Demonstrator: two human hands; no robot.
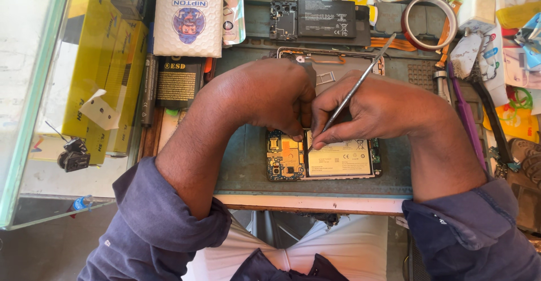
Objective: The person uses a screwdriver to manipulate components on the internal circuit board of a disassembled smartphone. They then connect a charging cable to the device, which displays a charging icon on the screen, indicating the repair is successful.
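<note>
An opened phone [322, 158] lies on the green work mat [243, 163], its circuit board at the left and its pale battery [340, 159] at the right. My right hand [376, 107] is shut on a thin metal pry tool [360, 79], whose tip touches the battery's left edge. My left hand [273, 94] rests curled on the phone's upper edge, fingertips pressing the board beside the tool tip. Both forearms wear blue sleeves.
A grey phone frame [338, 67] lies behind my hands. Further back sit another opened phone [318, 19], a tape roll [428, 22], a white padded pouch [189, 16] and a purple tool [465, 115]. Yellow boxes [101, 61] show under the glass counter at left. Clutter fills the right side.
</note>
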